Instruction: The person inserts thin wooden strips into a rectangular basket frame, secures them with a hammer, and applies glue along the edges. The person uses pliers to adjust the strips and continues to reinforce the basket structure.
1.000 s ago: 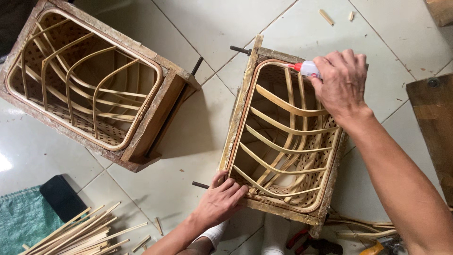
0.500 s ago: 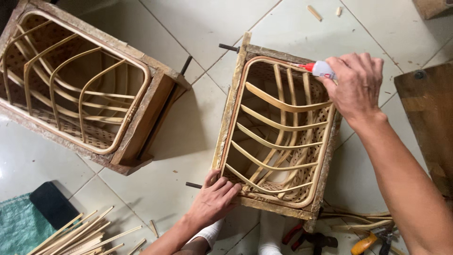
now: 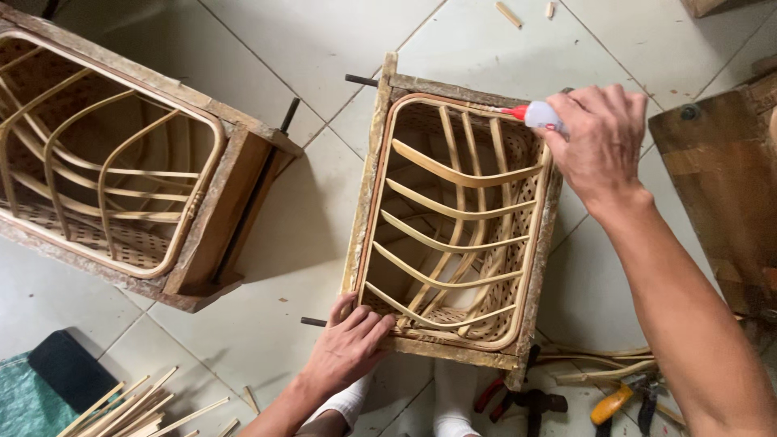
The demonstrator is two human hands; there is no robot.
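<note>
Rattan basket frame [image 3: 453, 218]: left hand [image 3: 348, 348] grips near corner; right hand [image 3: 599, 137] clenched around red-tipped glue bottle [image 3: 534, 116] at far rim.

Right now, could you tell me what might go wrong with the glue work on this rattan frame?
The red nozzle of the glue bottle in the right hand sits right at the rattan rim, so glue may drip onto the woven basket below. The left hand grips only one corner of the wooden mould, which could shift.
</note>
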